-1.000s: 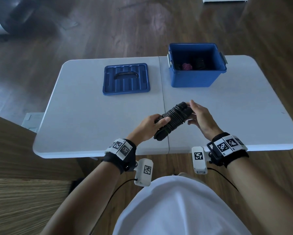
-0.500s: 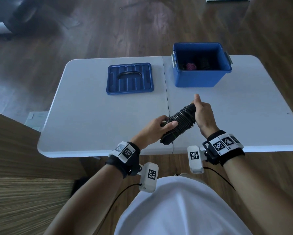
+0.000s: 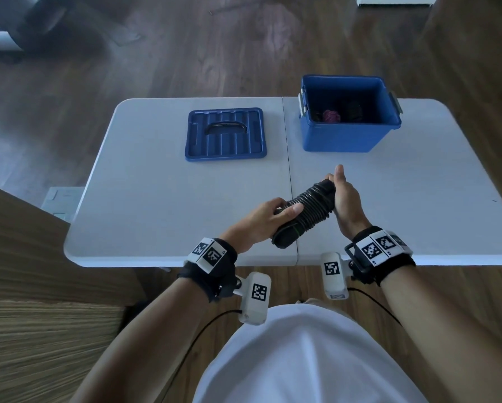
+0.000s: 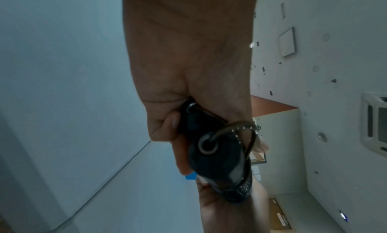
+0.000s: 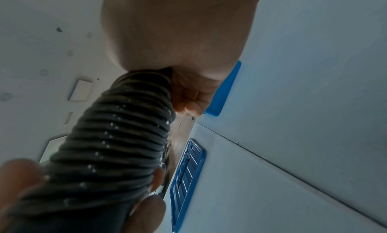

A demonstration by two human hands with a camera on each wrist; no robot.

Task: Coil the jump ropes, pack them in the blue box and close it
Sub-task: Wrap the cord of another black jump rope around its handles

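Both hands hold a black jump rope (image 3: 305, 212), its cord wound tightly round its two handles, above the near middle of the white table (image 3: 145, 205). My left hand (image 3: 265, 219) grips the near handle ends (image 4: 211, 147), thumb on top. At the far end my right hand (image 3: 342, 196) has its fingers curled round the wound cord (image 5: 117, 137), thumb pointing away. The open blue box (image 3: 348, 135) stands at the back right, with a pink bundle (image 3: 330, 115) and dark rope inside. Its blue lid (image 3: 225, 134) lies flat to the left, handle up.
The table's centre seam (image 3: 290, 181) runs under the rope. Bare tabletop surrounds the hands on both sides. Wooden floor lies beyond the table, and a wood-grain surface (image 3: 25, 286) is at my near left.
My right hand has shifted from the side of the bundle to wrap its far end, thumb now raised. The rope has tilted a little and stays between both hands.
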